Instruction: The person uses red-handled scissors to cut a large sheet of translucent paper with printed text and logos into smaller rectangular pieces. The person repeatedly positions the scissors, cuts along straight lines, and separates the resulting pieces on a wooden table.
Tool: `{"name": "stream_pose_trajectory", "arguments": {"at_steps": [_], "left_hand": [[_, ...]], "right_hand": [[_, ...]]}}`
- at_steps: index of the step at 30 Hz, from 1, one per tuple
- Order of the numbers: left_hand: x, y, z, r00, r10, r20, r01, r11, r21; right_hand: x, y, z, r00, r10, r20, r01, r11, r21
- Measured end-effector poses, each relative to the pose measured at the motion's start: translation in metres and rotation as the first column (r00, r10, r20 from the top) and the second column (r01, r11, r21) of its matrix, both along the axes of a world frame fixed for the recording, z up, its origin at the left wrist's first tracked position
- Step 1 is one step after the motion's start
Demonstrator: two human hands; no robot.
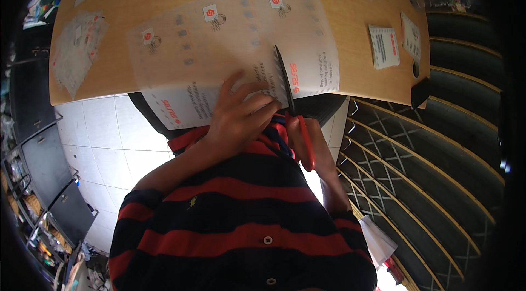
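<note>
A large translucent white printed sheet (230, 39) lies on the wooden table (350, 17) and hangs over its near edge. My left hand (241, 115) presses down on the sheet's near edge, fingers spread. My right hand (315, 146) grips red-handled scissors (290, 99). Their dark blades point away from me and lie in the sheet, right of my left hand. My red and dark striped shirt fills the lower middle of the view.
Small white printed packets (383, 45) lie at the table's right end, next to a dark object (419, 92) at the corner. Clear plastic bags (76, 50) rest at the left end. Curved railings (438, 143) run on the right, white floor tiles on the left.
</note>
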State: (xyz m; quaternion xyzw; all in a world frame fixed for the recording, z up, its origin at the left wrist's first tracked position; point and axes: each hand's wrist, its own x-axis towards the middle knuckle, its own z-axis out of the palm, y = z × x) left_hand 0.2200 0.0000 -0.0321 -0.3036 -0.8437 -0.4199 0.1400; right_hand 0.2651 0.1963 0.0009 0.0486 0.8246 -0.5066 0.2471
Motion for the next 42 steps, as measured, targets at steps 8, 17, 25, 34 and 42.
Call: {"name": "stream_pose_trajectory", "arguments": {"at_steps": [8, 17, 25, 34, 42], "left_hand": [[0.003, 0.004, -0.001, 0.999, 0.027, -0.030, -0.025, 0.999, 0.038], [0.008, 0.006, 0.002, 0.999, 0.037, -0.003, -0.037, 0.996, 0.078], [0.012, 0.005, 0.005, 0.999, 0.022, 0.028, -0.025, 0.995, 0.098], [0.016, 0.000, 0.009, 0.991, 0.011, 0.131, -0.036, 0.981, 0.191], [0.017, -0.003, 0.014, 0.994, 0.050, 0.102, -0.077, 0.955, 0.288]], "right_hand": [[-0.008, -0.002, 0.006, 0.996, -0.018, 0.090, 0.019, 1.000, -0.016], [-0.017, -0.007, 0.007, 0.994, -0.006, 0.109, 0.014, 0.997, -0.073], [-0.023, -0.007, 0.002, 0.998, -0.003, 0.056, 0.006, 0.998, -0.058], [-0.026, -0.006, 0.004, 0.985, -0.048, 0.168, 0.070, 0.989, -0.127], [-0.031, -0.012, 0.006, 0.992, -0.054, 0.117, 0.064, 0.995, -0.080]]}}
